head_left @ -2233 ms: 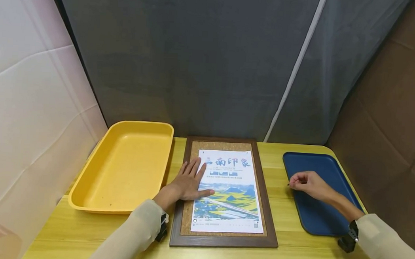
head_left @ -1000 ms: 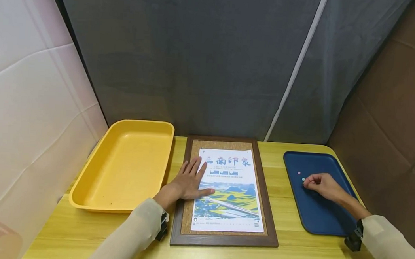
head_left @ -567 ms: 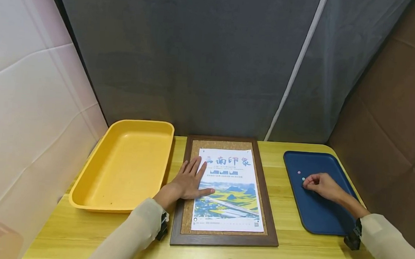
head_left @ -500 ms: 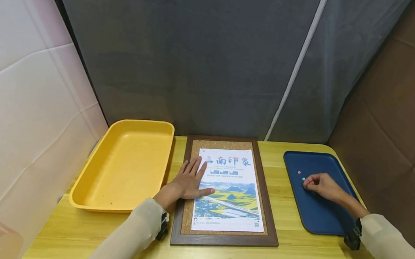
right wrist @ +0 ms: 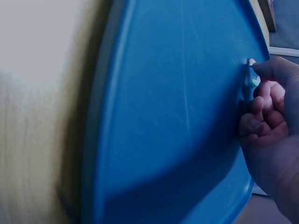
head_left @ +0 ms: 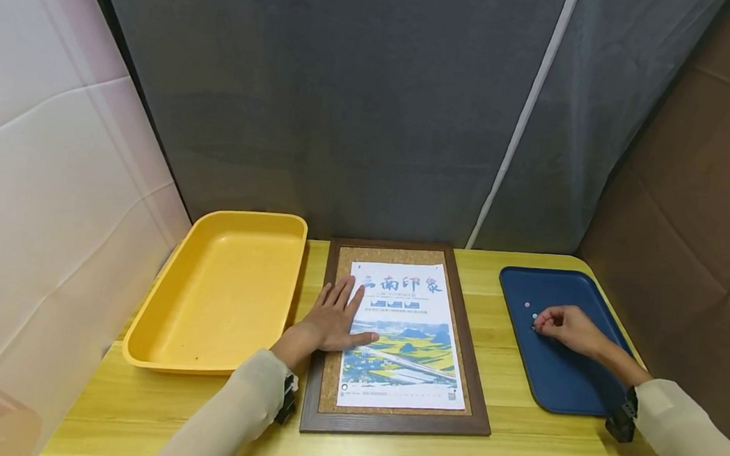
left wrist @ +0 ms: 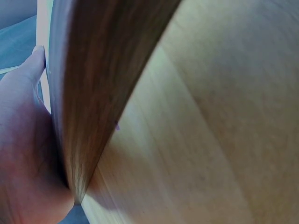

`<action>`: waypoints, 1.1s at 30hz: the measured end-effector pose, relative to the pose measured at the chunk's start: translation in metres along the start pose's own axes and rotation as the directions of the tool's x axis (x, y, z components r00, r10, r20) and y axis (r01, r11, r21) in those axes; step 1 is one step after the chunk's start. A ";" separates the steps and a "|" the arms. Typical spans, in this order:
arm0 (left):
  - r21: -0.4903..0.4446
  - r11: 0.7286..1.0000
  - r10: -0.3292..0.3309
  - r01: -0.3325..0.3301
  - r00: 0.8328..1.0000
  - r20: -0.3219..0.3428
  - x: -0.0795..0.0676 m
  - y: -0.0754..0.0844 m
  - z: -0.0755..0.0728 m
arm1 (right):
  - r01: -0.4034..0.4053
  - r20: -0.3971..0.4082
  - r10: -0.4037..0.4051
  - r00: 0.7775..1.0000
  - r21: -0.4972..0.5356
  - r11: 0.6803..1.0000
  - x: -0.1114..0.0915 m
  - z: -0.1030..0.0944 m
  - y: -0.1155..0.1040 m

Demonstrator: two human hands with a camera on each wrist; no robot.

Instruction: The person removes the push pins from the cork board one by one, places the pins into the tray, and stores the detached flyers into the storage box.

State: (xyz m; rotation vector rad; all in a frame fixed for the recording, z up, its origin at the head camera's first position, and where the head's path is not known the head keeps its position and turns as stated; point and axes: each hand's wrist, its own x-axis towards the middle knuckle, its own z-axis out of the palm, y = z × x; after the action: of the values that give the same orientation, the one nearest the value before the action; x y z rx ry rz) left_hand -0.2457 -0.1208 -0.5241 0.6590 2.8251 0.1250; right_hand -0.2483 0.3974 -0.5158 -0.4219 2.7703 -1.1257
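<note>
My left hand [head_left: 329,325] lies flat with spread fingers on the left side of a printed poster [head_left: 401,370]. The poster lies on a cork board [head_left: 394,256] with a brown wooden frame [head_left: 393,425]. In the left wrist view, the left hand [left wrist: 23,135] rests beside the frame's edge [left wrist: 103,70]. My right hand [head_left: 569,329] is low over the blue tray [head_left: 565,394], thumb and forefinger pinching a small pale thumbtack [right wrist: 251,61]. A mint-green tack [right wrist: 255,82] lies close by its fingers, and a pink tack [head_left: 527,305] is farther back.
A large yellow tray [head_left: 206,368] stands left of the board on the wooden table [head_left: 251,444]. Cloth walls stand behind and on both sides: dark grey [head_left: 322,100], white [head_left: 61,167] and brown [head_left: 695,171].
My right hand has moved slightly right, from the blue tray's left edge to over its surface, uncovering the pink and green tacks; it then stays nearly still. The left hand stays put.
</note>
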 end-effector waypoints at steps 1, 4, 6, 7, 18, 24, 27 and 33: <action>0.001 1.000 -0.001 0.001 1.000 -0.001 0.000 0.000 0.000 | 0.002 -0.005 -0.002 1.000 0.007 1.000 0.000 0.000 0.000; 0.006 1.000 -0.002 0.002 1.000 0.002 0.000 0.000 0.001 | 0.009 -0.023 -0.009 1.000 0.027 1.000 0.000 -0.002 -0.001; 0.011 1.000 -0.002 0.002 1.000 0.005 0.000 0.000 0.002 | 0.014 -0.042 -0.013 0.999 0.025 1.000 -0.001 -0.002 -0.003; 0.012 1.000 -0.001 0.001 1.000 0.004 0.000 0.000 0.002 | 0.019 -0.049 -0.017 0.999 0.022 1.000 -0.001 -0.002 -0.004; 0.017 1.000 -0.005 0.005 1.000 0.007 0.000 0.000 0.000 | 0.073 -0.037 -0.073 0.997 0.004 0.997 0.000 0.006 -0.038; 0.018 1.000 -0.008 0.007 1.000 0.012 0.000 -0.001 0.000 | 0.106 -0.012 -0.105 0.994 0.015 0.994 0.003 0.018 -0.053; 0.018 1.000 -0.007 0.007 1.000 0.017 0.000 -0.001 -0.001 | 0.135 -0.006 -0.135 0.991 0.011 0.991 0.004 0.025 -0.063; 0.015 1.000 -0.006 0.005 1.000 0.015 0.001 -0.001 0.000 | 0.188 0.017 -0.188 0.982 0.001 0.982 0.008 0.038 -0.082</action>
State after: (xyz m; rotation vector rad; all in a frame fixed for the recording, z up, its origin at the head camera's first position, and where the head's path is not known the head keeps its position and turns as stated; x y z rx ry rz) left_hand -0.2465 -0.1211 -0.5241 0.6526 2.8155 0.0976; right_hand -0.2301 0.3140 -0.4860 -0.7036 2.7627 -1.1527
